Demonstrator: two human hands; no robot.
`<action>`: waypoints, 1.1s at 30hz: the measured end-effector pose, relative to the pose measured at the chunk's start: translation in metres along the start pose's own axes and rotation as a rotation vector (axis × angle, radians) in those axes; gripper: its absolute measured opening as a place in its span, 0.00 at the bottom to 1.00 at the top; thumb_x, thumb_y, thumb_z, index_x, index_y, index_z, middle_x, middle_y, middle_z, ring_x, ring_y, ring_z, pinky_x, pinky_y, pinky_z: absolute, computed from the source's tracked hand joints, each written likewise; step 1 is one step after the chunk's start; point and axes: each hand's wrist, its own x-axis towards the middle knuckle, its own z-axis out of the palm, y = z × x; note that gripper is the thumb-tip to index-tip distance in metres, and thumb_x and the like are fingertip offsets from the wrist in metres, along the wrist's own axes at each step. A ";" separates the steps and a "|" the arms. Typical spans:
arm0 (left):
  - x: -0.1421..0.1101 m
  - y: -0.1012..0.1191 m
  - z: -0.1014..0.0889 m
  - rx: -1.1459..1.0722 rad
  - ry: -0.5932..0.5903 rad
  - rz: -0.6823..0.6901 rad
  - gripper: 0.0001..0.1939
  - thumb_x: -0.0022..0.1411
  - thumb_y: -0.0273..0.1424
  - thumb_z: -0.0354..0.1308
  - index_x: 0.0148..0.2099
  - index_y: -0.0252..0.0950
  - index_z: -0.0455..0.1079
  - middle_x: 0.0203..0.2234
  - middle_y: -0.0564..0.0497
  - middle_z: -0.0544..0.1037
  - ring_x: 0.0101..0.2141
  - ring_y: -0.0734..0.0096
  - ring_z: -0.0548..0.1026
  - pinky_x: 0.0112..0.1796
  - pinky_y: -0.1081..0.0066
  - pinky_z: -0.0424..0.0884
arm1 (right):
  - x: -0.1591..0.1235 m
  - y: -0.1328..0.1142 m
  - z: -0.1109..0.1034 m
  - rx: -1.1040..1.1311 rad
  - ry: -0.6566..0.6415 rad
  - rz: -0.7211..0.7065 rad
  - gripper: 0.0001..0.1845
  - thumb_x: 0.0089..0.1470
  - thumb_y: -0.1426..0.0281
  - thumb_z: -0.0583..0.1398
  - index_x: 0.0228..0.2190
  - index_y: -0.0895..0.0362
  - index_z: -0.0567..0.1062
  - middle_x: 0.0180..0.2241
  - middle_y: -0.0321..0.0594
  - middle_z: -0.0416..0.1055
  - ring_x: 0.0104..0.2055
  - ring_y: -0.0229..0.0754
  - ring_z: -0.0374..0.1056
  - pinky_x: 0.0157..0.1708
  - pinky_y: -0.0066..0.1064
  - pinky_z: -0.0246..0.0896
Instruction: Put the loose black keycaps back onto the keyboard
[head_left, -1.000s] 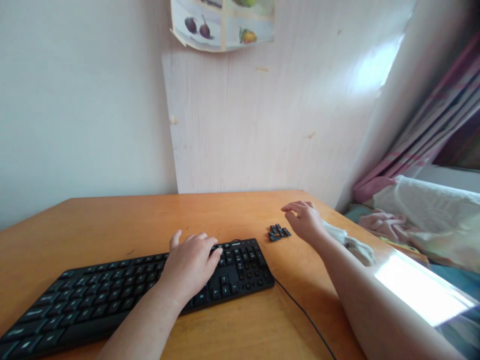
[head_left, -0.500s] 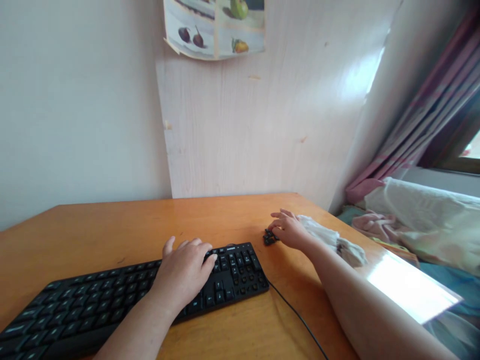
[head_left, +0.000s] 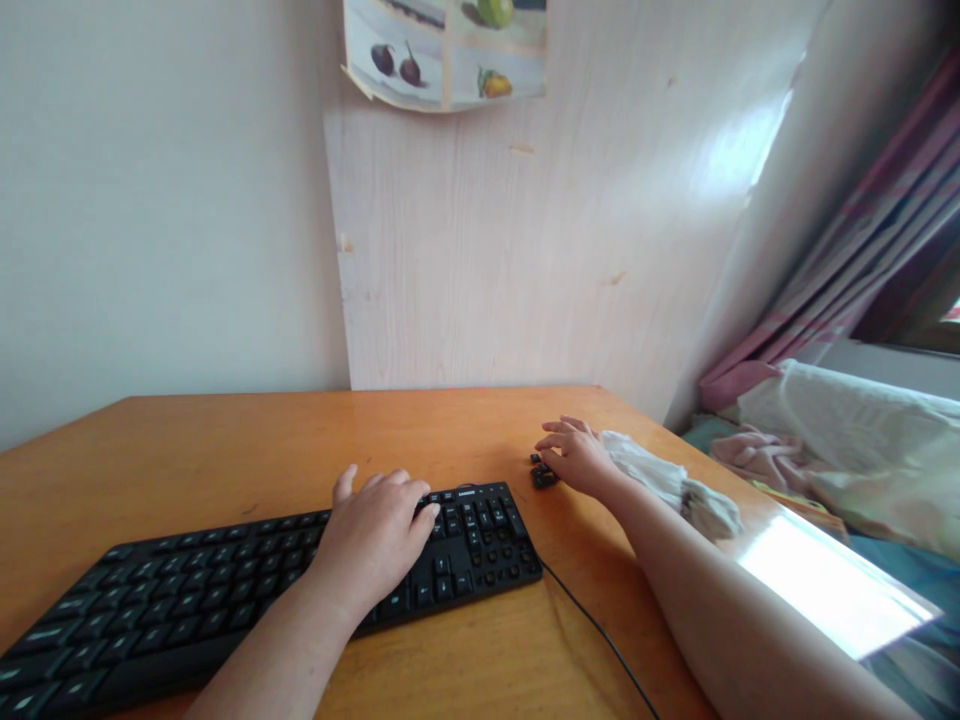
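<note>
A black keyboard (head_left: 187, 590) lies at a slant across the front of the wooden desk (head_left: 247, 440). Several keycaps are off at its right end, in the number pad. My left hand (head_left: 379, 530) rests over the keyboard right of its middle, fingers spread and thumb lying on the keys. Beyond the keyboard's right end, my right hand (head_left: 577, 458) hovers at a small pile of loose black keycaps (head_left: 545, 477). Its fingers are stretched out and apart over the pile. No keycap shows between them.
Crumpled white and grey cloths (head_left: 649, 470) lie just right of my right hand. The keyboard's black cable (head_left: 600, 630) runs toward the front edge. Bedding (head_left: 862, 420) and a pink curtain (head_left: 832, 260) stand at the right. A fruit picture (head_left: 450, 60) hangs on the wall behind.
The view has shifted slightly, so everything sits a little differently in the frame. My right hand has moved slightly left over the keycap pile. My left hand stays on the keyboard.
</note>
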 end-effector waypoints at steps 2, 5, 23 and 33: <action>-0.001 0.000 0.000 -0.003 0.002 0.003 0.15 0.66 0.38 0.47 0.41 0.43 0.75 0.36 0.48 0.78 0.42 0.60 0.74 0.58 0.42 0.44 | 0.001 0.000 0.001 0.002 -0.003 0.017 0.16 0.54 0.63 0.56 0.40 0.46 0.82 0.58 0.38 0.67 0.64 0.55 0.50 0.57 0.54 0.49; -0.001 0.000 0.000 -0.008 0.006 -0.004 0.14 0.66 0.38 0.48 0.41 0.43 0.75 0.35 0.48 0.78 0.42 0.60 0.74 0.58 0.42 0.43 | 0.003 -0.002 0.001 -0.004 -0.006 0.048 0.14 0.53 0.62 0.58 0.37 0.46 0.82 0.58 0.37 0.67 0.64 0.57 0.50 0.57 0.55 0.48; -0.001 0.002 0.001 -0.006 0.024 -0.001 0.14 0.65 0.38 0.49 0.41 0.43 0.75 0.36 0.48 0.78 0.43 0.59 0.73 0.58 0.42 0.44 | 0.001 -0.027 0.002 0.003 -0.028 -0.071 0.12 0.51 0.62 0.59 0.35 0.45 0.82 0.56 0.36 0.69 0.64 0.56 0.49 0.58 0.54 0.44; -0.002 0.002 0.002 0.001 0.040 0.005 0.14 0.65 0.38 0.49 0.39 0.43 0.75 0.35 0.48 0.77 0.41 0.59 0.73 0.58 0.42 0.44 | 0.002 -0.022 0.007 0.037 0.033 -0.073 0.11 0.51 0.62 0.60 0.34 0.46 0.82 0.54 0.36 0.71 0.62 0.53 0.53 0.57 0.51 0.47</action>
